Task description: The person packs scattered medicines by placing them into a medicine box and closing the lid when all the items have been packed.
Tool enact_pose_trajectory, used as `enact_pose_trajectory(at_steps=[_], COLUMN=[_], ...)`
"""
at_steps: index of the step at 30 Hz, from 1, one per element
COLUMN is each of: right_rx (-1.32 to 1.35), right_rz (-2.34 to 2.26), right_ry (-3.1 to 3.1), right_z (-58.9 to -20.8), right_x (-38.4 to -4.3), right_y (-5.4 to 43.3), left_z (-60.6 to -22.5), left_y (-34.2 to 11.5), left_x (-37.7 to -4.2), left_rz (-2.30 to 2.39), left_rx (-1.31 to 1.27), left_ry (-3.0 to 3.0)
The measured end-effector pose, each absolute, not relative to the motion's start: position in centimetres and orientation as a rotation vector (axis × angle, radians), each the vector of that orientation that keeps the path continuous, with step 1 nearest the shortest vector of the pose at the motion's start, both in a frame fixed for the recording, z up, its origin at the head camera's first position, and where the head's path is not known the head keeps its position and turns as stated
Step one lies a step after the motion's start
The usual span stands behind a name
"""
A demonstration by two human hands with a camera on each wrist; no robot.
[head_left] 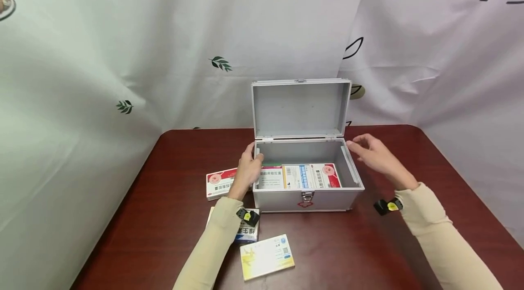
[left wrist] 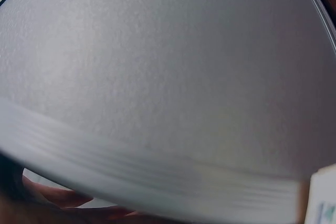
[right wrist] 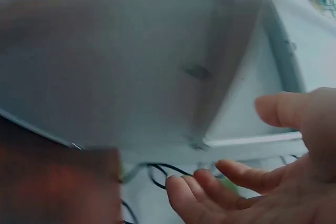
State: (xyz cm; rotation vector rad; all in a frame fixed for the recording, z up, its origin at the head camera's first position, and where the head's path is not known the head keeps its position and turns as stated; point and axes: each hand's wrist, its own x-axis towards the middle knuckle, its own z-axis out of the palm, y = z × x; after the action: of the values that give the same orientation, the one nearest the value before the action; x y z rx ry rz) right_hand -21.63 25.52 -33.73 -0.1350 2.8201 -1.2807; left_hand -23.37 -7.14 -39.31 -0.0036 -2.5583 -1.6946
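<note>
A silver metal first-aid case [head_left: 304,200] stands on the table with its lid [head_left: 300,108] raised. Medicine boxes [head_left: 299,176] lie inside it, along the front. My left hand [head_left: 249,167] grips the case's left wall, thumb over the rim and fingers along the outside; in the left wrist view the fingers [left wrist: 63,195] show only partly below the rim. Beside the back right corner of the case, my right hand [head_left: 374,155] holds nothing, its fingers loosely bent. In the right wrist view this hand [right wrist: 262,182] has its thumb and fingers spread apart near the case.
A red-and-white medicine box [head_left: 219,184] lies left of the case. Partly under the left forearm is a blue-and-white box [head_left: 247,233]. A yellow-and-white box [head_left: 267,257] lies in front. Behind the dark red table [head_left: 184,153] hangs a white curtain [head_left: 286,21].
</note>
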Motion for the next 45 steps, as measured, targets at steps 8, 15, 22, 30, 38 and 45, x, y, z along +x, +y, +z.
enact_pose_trajectory(at_steps=[8,15,22,30,38,45], right_rx=[-0.184,-0.129,-0.090,-0.061,-0.004,0.074], right_rz=[-1.353,-1.439,-1.483,-1.513,-1.510,-1.538], right_ry=[2.657,2.729,2.860,2.872,2.871,2.803], right_z=[-36.1,-37.1,-37.5,-37.5,-37.5,-37.9], right_x=[-21.2,-20.8,-20.6,-20.6,-20.4,-19.8], right_y=[24.3,23.4,22.6,22.4,22.4,22.4], left_z=[-39.2,-39.1,-38.8,-38.8,-38.7,-38.6], left_y=[-6.6,-6.9,-7.3,-7.3,-7.3,-7.9], left_x=[-23.6,-23.5,-23.3,-23.2,-23.7,-21.5], left_rz=[-1.731,-1.740,-1.734,-1.701,-1.781,-1.963], left_rx=[-0.024,-0.031,-0.077,-0.109,-0.094,0.022], left_ry=[-2.552,-2.505,-2.500,-2.500,-2.499,-2.591])
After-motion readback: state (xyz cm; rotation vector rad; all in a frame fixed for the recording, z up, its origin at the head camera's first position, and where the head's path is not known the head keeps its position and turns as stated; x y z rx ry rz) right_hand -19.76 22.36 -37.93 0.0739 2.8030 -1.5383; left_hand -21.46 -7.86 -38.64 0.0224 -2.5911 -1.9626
